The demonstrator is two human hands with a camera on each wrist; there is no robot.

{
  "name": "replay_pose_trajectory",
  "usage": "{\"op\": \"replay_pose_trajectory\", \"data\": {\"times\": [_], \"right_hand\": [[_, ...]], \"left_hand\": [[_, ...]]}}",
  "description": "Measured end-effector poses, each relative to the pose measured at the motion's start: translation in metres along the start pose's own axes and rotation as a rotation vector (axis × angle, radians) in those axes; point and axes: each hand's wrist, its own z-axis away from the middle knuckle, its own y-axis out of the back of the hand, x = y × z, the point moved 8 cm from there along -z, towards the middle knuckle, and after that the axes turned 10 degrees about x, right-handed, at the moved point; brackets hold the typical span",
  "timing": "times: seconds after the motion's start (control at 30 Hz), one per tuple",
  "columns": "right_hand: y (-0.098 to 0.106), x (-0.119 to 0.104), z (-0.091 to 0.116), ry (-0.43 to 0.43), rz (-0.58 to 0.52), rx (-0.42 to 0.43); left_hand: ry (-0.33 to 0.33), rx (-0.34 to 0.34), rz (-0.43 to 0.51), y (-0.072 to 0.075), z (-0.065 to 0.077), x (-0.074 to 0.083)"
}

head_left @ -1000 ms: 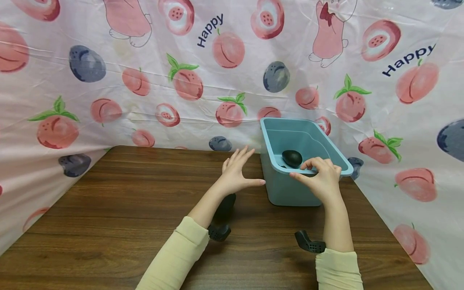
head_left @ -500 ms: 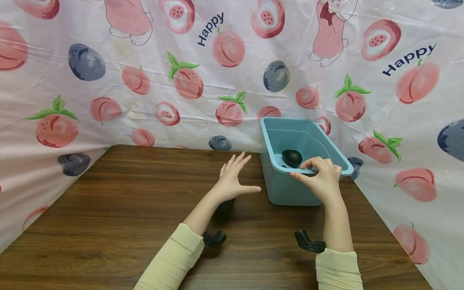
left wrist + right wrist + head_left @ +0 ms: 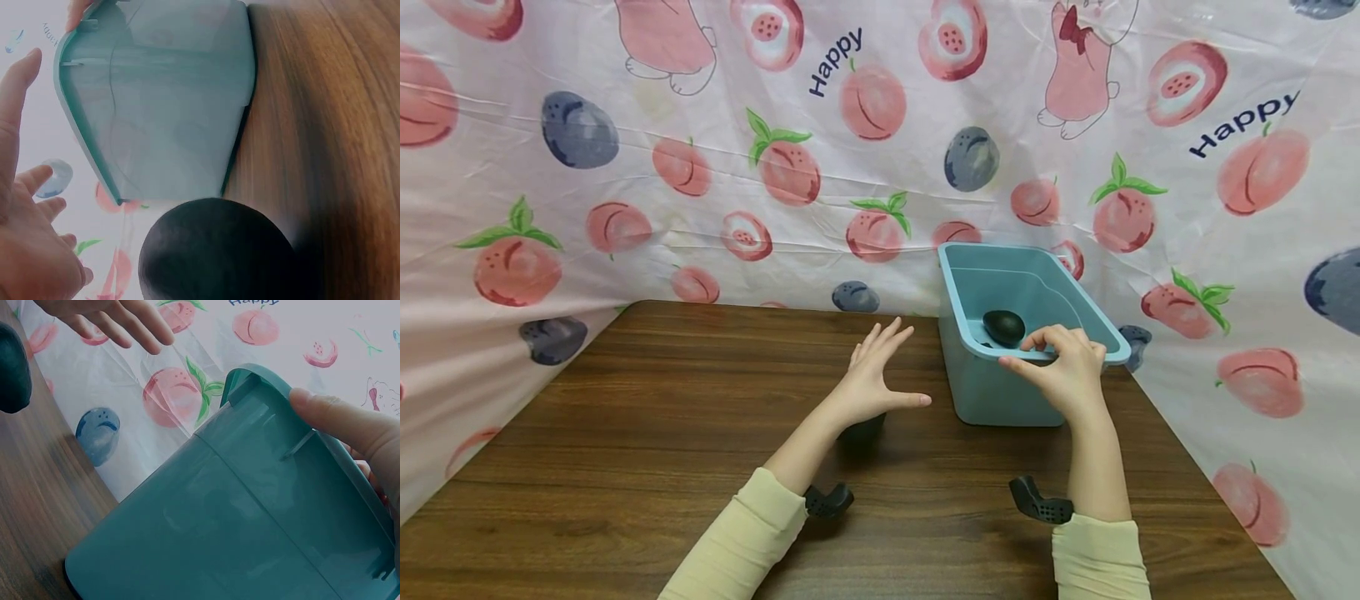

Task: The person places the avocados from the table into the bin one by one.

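My right hand (image 3: 1067, 371) holds the near rim of a blue-green plastic bin (image 3: 1007, 392), with the thumb outside and fingers over the edge. The right wrist view shows the thumb on the bin's rim (image 3: 250, 369). To the left of the bin, my left hand (image 3: 868, 387) is raised with fingers spread and thumb pointing right, holding nothing. A dark, smooth, rounded object (image 3: 862, 429) stands on the table, partly hidden below that hand; its dark surface (image 3: 212, 250) fills the bottom of the left wrist view. Inside the bin lies a black-green, avocado-like oval (image 3: 1003, 327).
The brown wood-grain table (image 3: 625, 433) reaches back to a fruit-printed curtain (image 3: 700, 150), which also runs along both sides. The bin stands near the table's back right. Black wrist mounts (image 3: 1041, 502) stick out from both forearms.
My left hand has drawn back from the bin, moving left and slightly toward me, and covers more of the dark object. The right hand and bin have stayed put.
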Motion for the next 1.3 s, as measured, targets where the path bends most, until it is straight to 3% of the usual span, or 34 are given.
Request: {"op": "replay_pose_trajectory", "data": {"times": [0.33, 0.77, 1.3], "right_hand": [[0.000, 0.001, -0.001, -0.007, 0.001, 0.001], [-0.001, 0.001, 0.000, -0.004, -0.003, -0.006], [-0.002, 0.002, -0.001, -0.019, 0.003, -0.019]], "left_hand": [[-0.035, -0.009, 0.038, 0.008, 0.011, -0.004], [-0.019, -0.052, 0.074, 0.019, 0.024, -0.012], [0.025, -0.142, 0.087, 0.027, 0.040, -0.035]]}}
